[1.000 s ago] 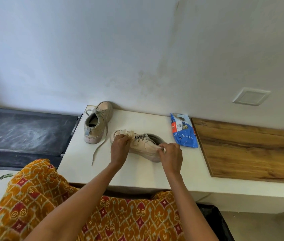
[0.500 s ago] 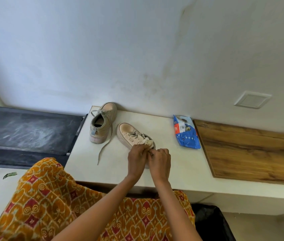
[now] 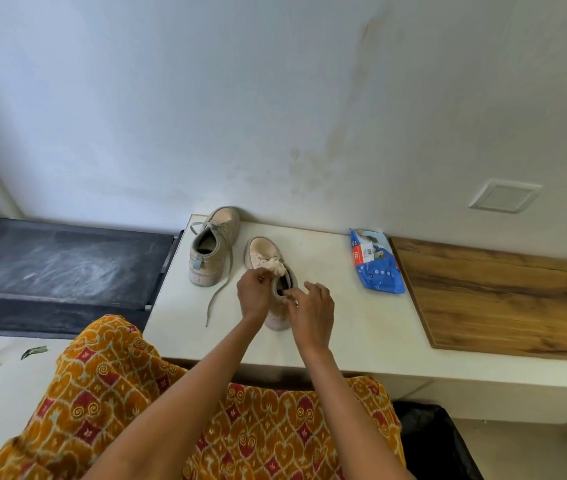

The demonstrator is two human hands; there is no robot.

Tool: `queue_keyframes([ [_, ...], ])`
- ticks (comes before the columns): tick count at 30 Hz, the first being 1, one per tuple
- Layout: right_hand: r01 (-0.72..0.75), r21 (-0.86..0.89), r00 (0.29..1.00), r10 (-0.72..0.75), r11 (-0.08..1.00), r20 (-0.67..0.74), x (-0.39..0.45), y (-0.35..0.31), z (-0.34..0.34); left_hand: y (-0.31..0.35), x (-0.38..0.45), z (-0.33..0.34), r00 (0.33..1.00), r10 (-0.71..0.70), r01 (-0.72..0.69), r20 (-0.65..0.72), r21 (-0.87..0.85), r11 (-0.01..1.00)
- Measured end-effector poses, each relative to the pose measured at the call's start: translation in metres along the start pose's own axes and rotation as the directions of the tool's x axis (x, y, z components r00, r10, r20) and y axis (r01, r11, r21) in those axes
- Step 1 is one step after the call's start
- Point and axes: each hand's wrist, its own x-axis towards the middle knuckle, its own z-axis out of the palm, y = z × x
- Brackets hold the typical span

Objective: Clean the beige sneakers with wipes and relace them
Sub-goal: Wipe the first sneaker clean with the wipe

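Wiping: a person works on the nearer beige sneaker, seen from a head-worn camera looking down at both hands.
Left hand: its grip is closed, pinching a crumpled wipe against the tongue area of the shoe.
Right hand: fingers loosely curled at the heel collar, touching the rim; whether they actually clasp it I cannot tell.
Risk, shoe sliding: only a light touch steadies the heel, so a firm rub could likely push the sneaker across the smooth desk.
Risk, wipe: the bunched wipe may snag on the eyelets or tear, leaving bits behind.
Risk, lace: the second sneaker trails a loose lace toward the desk edge, near the left forearm; a sweep of that arm could drag it.
Sneaker position: the nearer shoe stands on the white desk, toe toward the wall, heel toward the person, just beside the second sneaker.
Sneaker look: pale beige upper, smooth rounded toe, thick light sole, dark inside; its laces are hidden by the wipe and hand.
Supplies: a blue wipes packet lies well apart to the right, beside a wooden board.
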Motion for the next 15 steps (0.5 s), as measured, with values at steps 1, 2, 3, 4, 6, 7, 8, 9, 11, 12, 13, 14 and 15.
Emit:
queue_keyframes([
  [1, -0.005, 0.005, 1.000, 0.005, 1.000, 0.017, 0.000, 0.000, 0.001, -0.002, -0.003, -0.002, 1.000, 0.006, -0.006, 0.013, 0.012, 1.000],
  [2, 0.000, 0.019, 1.000, 0.000, 1.000, 0.027, -0.001, 0.000, 0.002, -0.004, -0.007, -0.006, 1.000, 0.023, -0.023, 0.018, 0.019, 1.000],
  [3, 0.005, 0.038, 1.000, -0.006, 0.999, 0.025, -0.001, 0.000, 0.002, -0.008, -0.013, -0.009, 0.998, 0.053, -0.054, 0.013, 0.021, 0.998],
  [4, 0.006, 0.053, 1.000, -0.006, 0.999, 0.016, -0.002, -0.001, 0.001, -0.014, -0.022, -0.013, 0.995, 0.098, -0.099, 0.003, 0.029, 0.995],
  [6, 0.000, 0.071, 1.000, 0.001, 0.997, -0.008, -0.003, -0.001, -0.001, -0.028, -0.040, -0.018, 0.978, 0.207, -0.206, -0.010, 0.051, 0.977],
  [7, 0.000, 0.068, 1.000, 0.001, 0.998, -0.014, -0.003, 0.001, -0.002, -0.032, -0.046, -0.019, 0.971, 0.240, -0.239, -0.008, 0.058, 0.969],
  [8, 0.005, 0.057, 1.000, -0.004, 0.998, -0.013, -0.003, 0.002, -0.002, -0.034, -0.050, -0.019, 0.968, 0.249, -0.248, -0.009, 0.062, 0.967],
  [9, 0.009, 0.045, 1.000, -0.009, 0.999, -0.006, -0.001, 0.004, -0.002, -0.034, -0.049, -0.017, 0.971, 0.238, -0.237, -0.013, 0.063, 0.969],
  [11, 0.016, 0.037, 1.000, -0.016, 0.999, 0.008, 0.001, 0.004, -0.003, -0.028, -0.038, -0.014, 0.987, 0.159, -0.156, -0.030, 0.073, 0.985],
  [12, 0.017, 0.038, 1.000, -0.018, 0.999, 0.012, 0.002, 0.003, -0.004, -0.024, -0.027, -0.013, 0.994, 0.100, -0.097, -0.036, 0.092, 0.991],
  [13, 0.018, 0.038, 1.000, -0.018, 0.999, 0.016, 0.002, 0.002, -0.005, -0.020, -0.015, -0.013, 0.999, 0.041, -0.037, -0.027, 0.123, 0.992],
  [14, 0.016, 0.036, 1.000, -0.017, 0.999, 0.019, 0.002, 0.000, -0.006, -0.016, -0.002, -0.014, 1.000, -0.004, 0.004, -0.001, 0.161, 0.987],
  [15, 0.013, 0.035, 1.000, -0.014, 0.999, 0.020, 0.002, -0.001, -0.006, -0.012, 0.009, -0.016, 0.999, -0.019, 0.013, 0.027, 0.198, 0.980],
])
